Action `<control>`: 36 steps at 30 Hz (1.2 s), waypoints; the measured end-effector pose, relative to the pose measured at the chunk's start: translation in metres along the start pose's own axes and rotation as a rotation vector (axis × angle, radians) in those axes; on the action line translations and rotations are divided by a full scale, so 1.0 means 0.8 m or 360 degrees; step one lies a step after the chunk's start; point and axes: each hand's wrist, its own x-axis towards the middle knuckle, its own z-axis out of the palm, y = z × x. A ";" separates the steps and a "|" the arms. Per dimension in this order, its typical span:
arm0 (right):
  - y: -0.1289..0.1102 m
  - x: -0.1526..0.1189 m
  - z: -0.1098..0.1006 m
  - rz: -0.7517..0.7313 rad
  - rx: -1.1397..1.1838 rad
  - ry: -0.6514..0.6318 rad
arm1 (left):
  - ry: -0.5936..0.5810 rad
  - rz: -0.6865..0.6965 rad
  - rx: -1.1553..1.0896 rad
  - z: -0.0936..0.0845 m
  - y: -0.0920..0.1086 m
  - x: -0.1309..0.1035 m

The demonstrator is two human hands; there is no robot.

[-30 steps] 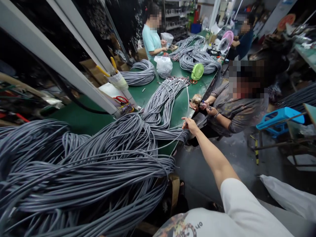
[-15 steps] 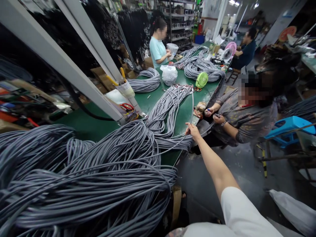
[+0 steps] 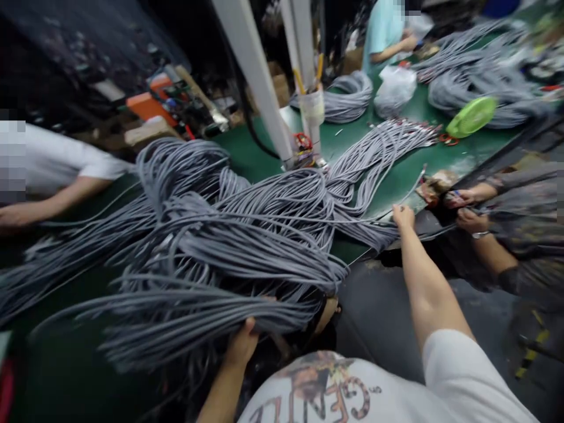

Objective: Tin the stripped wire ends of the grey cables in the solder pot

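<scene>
We find the left hand (image 3: 241, 343) curled round a thick bundle of long, round, grey cables (image 3: 198, 320) at the near side of the green tabletop (image 3: 399, 179), grip partly hidden; the right hand (image 3: 403, 216) pinches one slender grey cable (image 3: 414, 187).

Cables (image 3: 264, 249) on table (image 3: 396, 185) (fan (image 3: 472, 117) behind)
</scene>
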 end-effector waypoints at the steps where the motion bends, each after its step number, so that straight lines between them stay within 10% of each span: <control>1: -0.002 -0.023 0.006 -0.0068 0.0002 -0.0024 | -0.0153 -0.0008 -0.0004 0.001 0.000 -0.001; 4: -0.002 -0.130 0.032 -0.0340 0.0151 -0.0325 | -0.0317 0.0061 -0.0066 0.007 -0.001 -0.001; 8: 0.020 -0.308 0.082 -0.1063 0.0520 -0.1448 | -0.0259 0.0166 -0.0180 0.018 0.005 -0.008; 13: 0.011 -0.417 0.150 -0.1673 0.0447 -0.1555 | -0.0336 0.0386 -0.0202 0.033 0.061 -0.035; 20: -0.218 -0.443 0.126 -0.2027 0.0603 -0.1495 | -0.0162 0.0980 0.0231 0.071 0.291 -0.081; 24: -0.317 -0.436 0.164 -0.1886 0.0631 -0.1368 | 0.0139 0.1198 0.0684 0.089 0.392 -0.009; 30: -0.278 -0.377 0.310 -0.1384 0.0046 -0.0816 | 0.0763 0.0979 0.0827 0.088 0.331 0.170; 36: -0.263 -0.364 0.329 -0.1372 -0.0214 -0.0780 | 0.0833 0.1050 0.0939 0.082 0.288 0.212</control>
